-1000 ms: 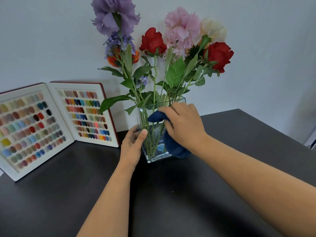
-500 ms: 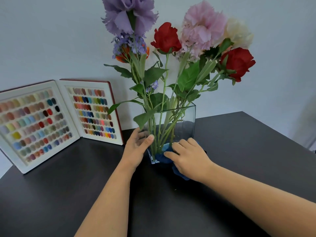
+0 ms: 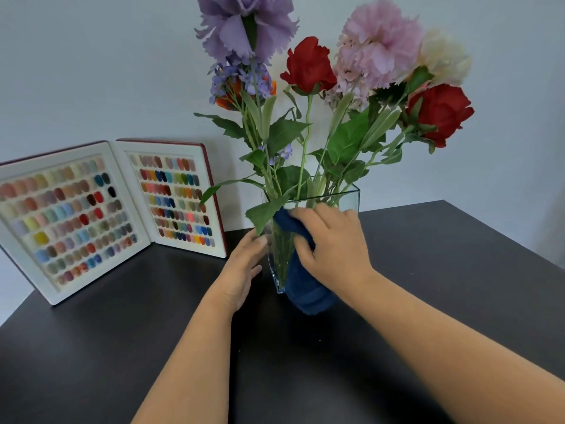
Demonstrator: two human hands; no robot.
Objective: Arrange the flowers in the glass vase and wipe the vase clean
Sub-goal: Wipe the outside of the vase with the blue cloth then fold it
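The glass vase (image 3: 348, 198) stands near the back of the dark tabletop (image 3: 443, 270) with the flowers (image 3: 308, 67) already in it, so the wiping step looks to be in hand. The right hand (image 3: 331, 243) presses a dark blue cloth (image 3: 307, 293) to the near face just under the rim, its grip curled round the cloth, while the left hand (image 3: 244, 267) rests with fingers spread against the left side. The next move likely calls for a steady stroke without tipping the vase; the open swatch book (image 3: 101, 215) of coloured nail tips to the left shows no readable writing.
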